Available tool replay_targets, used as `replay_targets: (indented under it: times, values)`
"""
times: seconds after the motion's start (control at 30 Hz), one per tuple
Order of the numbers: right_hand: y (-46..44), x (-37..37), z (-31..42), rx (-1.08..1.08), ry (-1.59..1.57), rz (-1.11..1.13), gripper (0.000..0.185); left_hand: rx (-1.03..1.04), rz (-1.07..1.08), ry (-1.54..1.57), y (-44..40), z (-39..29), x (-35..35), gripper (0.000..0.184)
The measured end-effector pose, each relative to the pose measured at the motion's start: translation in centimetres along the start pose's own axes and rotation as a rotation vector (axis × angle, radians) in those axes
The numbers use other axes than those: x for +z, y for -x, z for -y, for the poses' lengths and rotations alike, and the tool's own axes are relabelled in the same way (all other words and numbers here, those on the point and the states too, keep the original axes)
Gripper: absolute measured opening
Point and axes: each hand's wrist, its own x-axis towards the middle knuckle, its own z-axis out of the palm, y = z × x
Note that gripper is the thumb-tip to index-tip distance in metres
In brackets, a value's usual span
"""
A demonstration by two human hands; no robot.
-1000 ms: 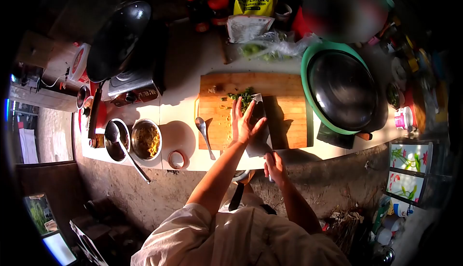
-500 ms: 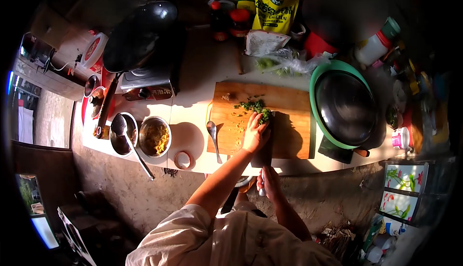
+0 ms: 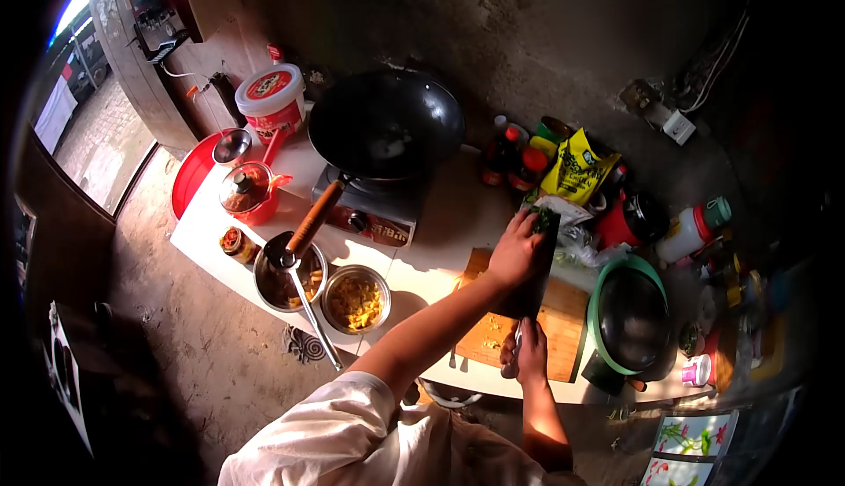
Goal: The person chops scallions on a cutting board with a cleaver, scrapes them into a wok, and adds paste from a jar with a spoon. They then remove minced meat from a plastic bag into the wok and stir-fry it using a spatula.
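One left hand (image 3: 518,253) pressing one bunch of green leaves (image 3: 545,219) to one wide knife (image 3: 532,290), fingers curled, one right hand (image 3: 529,351) wrapped round its handle, one wooden board (image 3: 565,323) below, two metal bowls (image 3: 387,306) and one black pan (image 3: 387,125) to the left.

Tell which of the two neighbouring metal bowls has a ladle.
The bowl farther from the cutting board, crossed by the ladle; the other bowl holds only yellow food.

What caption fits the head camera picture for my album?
Right hand grips a cleaver; left hand holds greens against its blade.
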Motion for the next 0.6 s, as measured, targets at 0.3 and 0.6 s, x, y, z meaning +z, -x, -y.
replay_targets:
  times: [0.3, 0.6]
  values:
    - [-11.1, 17.4, 6.6, -0.072, 0.120, 0.152, 0.027, -0.148, 0.046, -0.829, -10.2, 17.5, -15.6, 0.048]
    - [-12.7, 17.5, 6.8, 0.054, -0.104, 0.250, 0.025, -0.025, 0.063, -0.611, -17.4, 10.2, -16.1, 0.030]
